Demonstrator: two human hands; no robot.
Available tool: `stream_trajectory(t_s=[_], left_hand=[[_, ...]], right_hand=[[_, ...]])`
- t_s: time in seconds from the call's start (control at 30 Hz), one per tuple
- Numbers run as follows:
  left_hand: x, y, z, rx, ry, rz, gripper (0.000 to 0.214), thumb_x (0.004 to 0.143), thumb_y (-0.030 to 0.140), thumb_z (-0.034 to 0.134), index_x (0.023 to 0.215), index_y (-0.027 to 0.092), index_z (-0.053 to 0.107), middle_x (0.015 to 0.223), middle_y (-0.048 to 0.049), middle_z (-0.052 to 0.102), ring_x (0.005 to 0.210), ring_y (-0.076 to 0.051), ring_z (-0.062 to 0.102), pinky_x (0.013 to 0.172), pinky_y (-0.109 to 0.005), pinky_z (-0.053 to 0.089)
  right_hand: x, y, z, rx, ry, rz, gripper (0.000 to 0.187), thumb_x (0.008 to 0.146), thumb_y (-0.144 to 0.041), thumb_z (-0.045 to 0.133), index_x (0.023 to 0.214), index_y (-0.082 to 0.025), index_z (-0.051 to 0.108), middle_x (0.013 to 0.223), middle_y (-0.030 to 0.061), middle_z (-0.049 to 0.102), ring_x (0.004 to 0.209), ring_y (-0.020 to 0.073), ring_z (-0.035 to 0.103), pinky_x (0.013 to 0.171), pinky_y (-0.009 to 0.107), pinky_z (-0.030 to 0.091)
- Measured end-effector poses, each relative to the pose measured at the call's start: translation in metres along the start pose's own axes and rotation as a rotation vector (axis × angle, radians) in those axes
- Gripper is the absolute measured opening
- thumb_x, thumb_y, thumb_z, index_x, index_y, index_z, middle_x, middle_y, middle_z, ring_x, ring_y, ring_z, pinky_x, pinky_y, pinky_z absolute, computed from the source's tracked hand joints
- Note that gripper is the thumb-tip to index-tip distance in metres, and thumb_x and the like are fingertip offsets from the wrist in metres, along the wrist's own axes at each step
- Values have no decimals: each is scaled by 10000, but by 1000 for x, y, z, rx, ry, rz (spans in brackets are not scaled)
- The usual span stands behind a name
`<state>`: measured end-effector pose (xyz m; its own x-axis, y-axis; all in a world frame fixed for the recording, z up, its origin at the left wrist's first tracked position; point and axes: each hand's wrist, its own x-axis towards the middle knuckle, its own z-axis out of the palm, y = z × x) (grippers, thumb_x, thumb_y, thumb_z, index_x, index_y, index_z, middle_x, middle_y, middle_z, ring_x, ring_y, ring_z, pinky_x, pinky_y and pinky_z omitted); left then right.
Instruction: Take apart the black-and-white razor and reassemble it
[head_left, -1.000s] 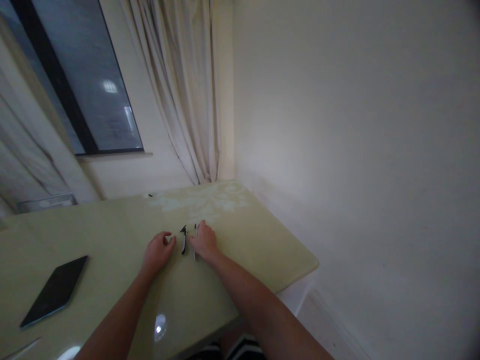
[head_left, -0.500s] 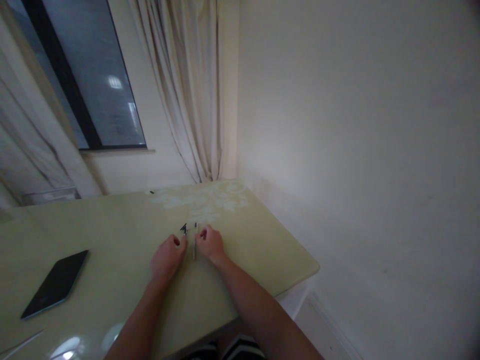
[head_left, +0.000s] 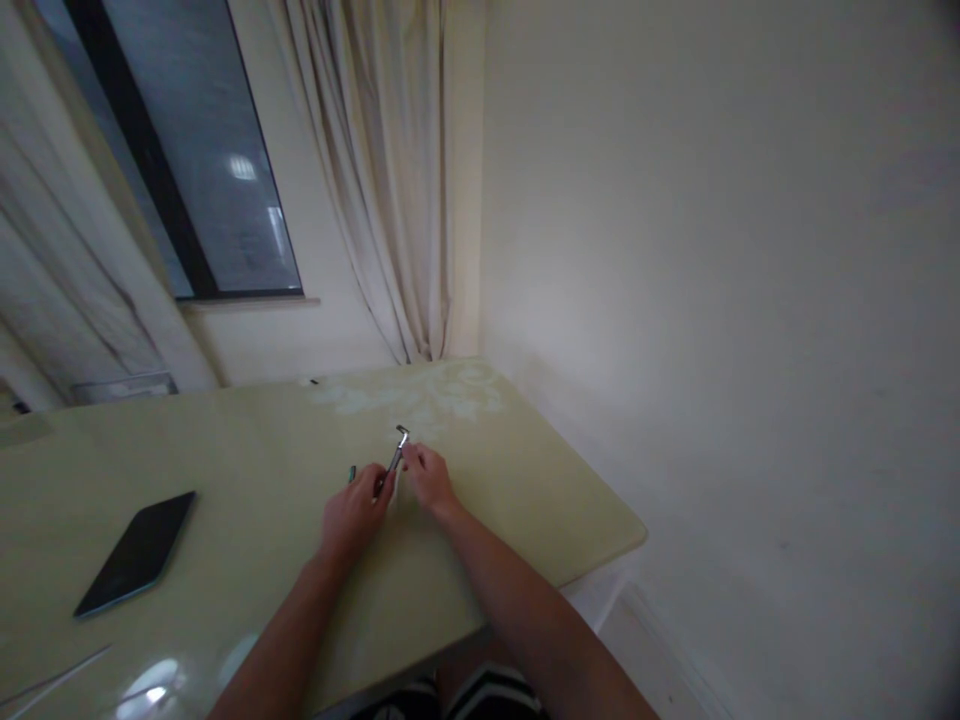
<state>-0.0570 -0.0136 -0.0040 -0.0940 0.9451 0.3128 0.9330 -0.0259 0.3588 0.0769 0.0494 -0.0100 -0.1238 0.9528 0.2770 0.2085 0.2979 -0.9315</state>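
A pale, bare wall [head_left: 712,250] took up the view from twelve round to four o'clock. Below it spread the light green, glossy surface [head_left: 525,490], with a white floral pattern near its far corner. A cream curtain [head_left: 67,220] hung at nine to ten o'clock and another cream curtain [head_left: 390,180] at eleven, with a dark-framed window [head_left: 202,130] between them at ten. At eight o'clock a dark, flat tablet [head_left: 135,555] lay on the surface, well apart from both hands.

The person's left hand [head_left: 352,515] was at seven to eight o'clock, its grip closed on the lower end of a slim, T-headed tool [head_left: 398,452], dark and silvery, like a razor. The right hand [head_left: 431,480] faced it with fingers bent in beside the tool's head; whether this grip pinched the tool or merely touched it could not be told. The tool slanted from the left hand toward one o'clock, head outermost, between the two hands.

Just beside the left knuckles, on their eleven o'clock side, showed a small dark piece [head_left: 352,473], too small to identify. A tinier dark item [head_left: 314,381] lay by the far edge, at nine o'clock.
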Motion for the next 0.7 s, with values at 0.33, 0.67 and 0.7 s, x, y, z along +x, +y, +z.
stream_trajectory(t_s=[0.33, 0.67, 0.7], left_hand=[[3, 24, 3, -769, 58, 84, 554, 877, 610, 579, 1248, 200, 611, 968, -45, 658, 635, -145, 535, 582, -264, 431], [0, 28, 4, -873, -188, 66, 584, 817, 625, 666, 1166, 162, 737, 850, -68, 741, 833, -236, 676, 760, -335, 517], [0, 28, 3, -867, -192, 64, 588, 809, 636, 668, 1152, 165, 744, 881, -76, 754, 874, -251, 683, 787, -349, 524]], right_hand=[[-6, -6, -70, 349, -643, 142, 399, 948, -556, 554, 858, -175, 632, 549, -89, 349, 484, 90, 285, 491, 224, 236], [-25, 6, -91, 453, -746, 161, 456, 966, -491, 446, 818, -135, 689, 594, -54, 364, 511, 94, 297, 528, 259, 219], [-26, 5, -91, 462, -752, 160, 447, 966, -488, 453, 810, -137, 682, 598, -54, 364, 514, 94, 297, 532, 259, 219]])
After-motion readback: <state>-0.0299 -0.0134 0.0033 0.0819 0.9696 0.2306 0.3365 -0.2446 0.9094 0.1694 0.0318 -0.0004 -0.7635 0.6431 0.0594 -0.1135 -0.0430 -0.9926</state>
